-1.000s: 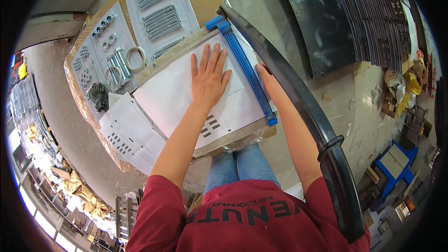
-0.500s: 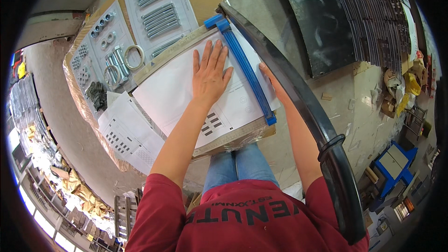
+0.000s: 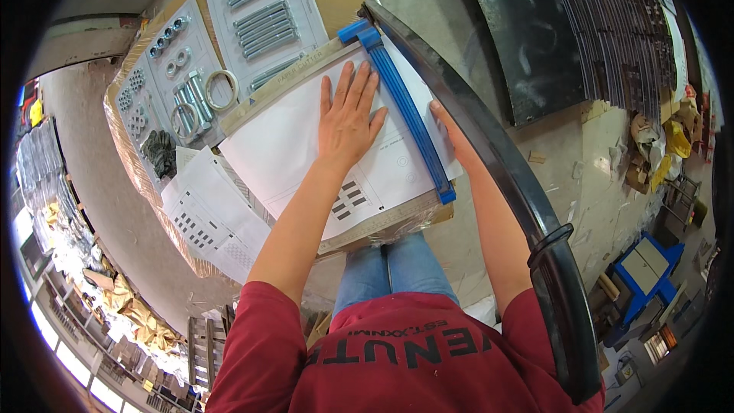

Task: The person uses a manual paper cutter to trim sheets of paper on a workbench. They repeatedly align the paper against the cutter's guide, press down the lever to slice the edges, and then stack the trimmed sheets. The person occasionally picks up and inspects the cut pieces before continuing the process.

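Observation:
A white printed sheet of paper [image 3: 287,157] lies on the bed of a paper cutter [image 3: 375,223]. My left hand [image 3: 348,122] rests flat on the sheet, its fingers stretched and slightly spread. A blue clamp bar [image 3: 405,111] runs across the sheet to the right of that hand. Beyond the bar, a strip of the sheet sticks out, and my right hand [image 3: 454,136] is at its outer edge. One outstretched digit shows there; the cutter's raised black blade arm [image 3: 489,134] hides the other fingers, so any grip is unclear.
Other printed sheets [image 3: 210,210] and a dark glove [image 3: 159,154] lie left of the cutter. Behind are packs of metal rods [image 3: 265,28], nuts [image 3: 162,43], bolts [image 3: 193,97] and metal rings [image 3: 222,90]. A black plate [image 3: 527,38] and stacked dark strips [image 3: 612,34] stand at far right.
The blade arm's handle sits very slightly further right in the picture, and the whole scene has shifted a little. Both hands keep their places on the sheet.

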